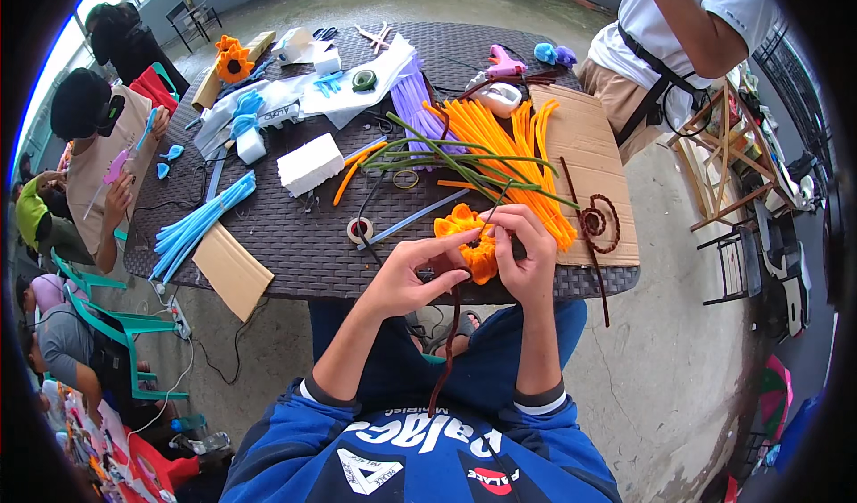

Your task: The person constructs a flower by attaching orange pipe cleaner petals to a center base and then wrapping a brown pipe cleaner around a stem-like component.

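An orange pipe-cleaner flower (460, 220) with a dark centre is held between my hands over the table's near edge. My left hand (416, 267) grips its left side, index finger across the front and thumb low. From the right, the fingertips of my right hand (525, 252) pinch the flower near its centre and partly hide it. A dark brown pipe cleaner (450, 356) hangs from the flower down over my lap. Just beyond lie green pipe cleaners (462, 161) across a bundle of orange pipe cleaners (499, 138).
On the woven table (315, 262) lie blue pipe cleaners (204, 225), a white foam block (310, 163), a tape roll (360, 230), a glue stick (415, 218) and a pink glue gun (505, 62). Brown coils (596, 222) rest on cardboard (589, 135). People stand left and right.
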